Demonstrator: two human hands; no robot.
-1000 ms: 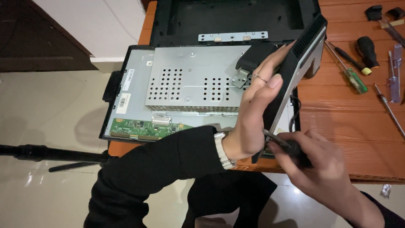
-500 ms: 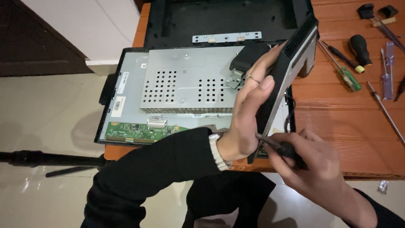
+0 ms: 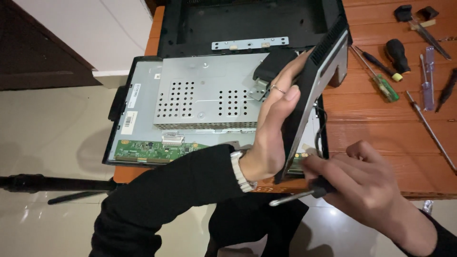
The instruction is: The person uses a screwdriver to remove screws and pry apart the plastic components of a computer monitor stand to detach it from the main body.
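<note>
**A:** Hands first: the left hand (image 3: 273, 128) was flat-fingered against the raised bezel (image 3: 314, 81), thumb round its edge, propping it up on its side. And the right?

**B:** Right hand (image 3: 362, 183) was closed round a screwdriver (image 3: 304, 194), shaft poking out toward the person, just at the bezel's lower corner by the table (image 3: 381, 138) edge.

**A:** Where did the bezel sit?

**B:** Tilted up over the right side of the monitor (image 3: 209, 95), which lay face down, overhanging the table on the left. Its long axis ran from the near table edge up and away to the right, toward the back cover (image 3: 247, 19).

**A:** How would it handle?

**B:** Light, I judged, thin plastic, springy, likely to crack if twisted. Best held along the long rail, as the left hand had it, not by a corner.

**A:** Anything else?

**B:** Spare screwdrivers (image 3: 381, 78) lay well apart on the right.
</note>
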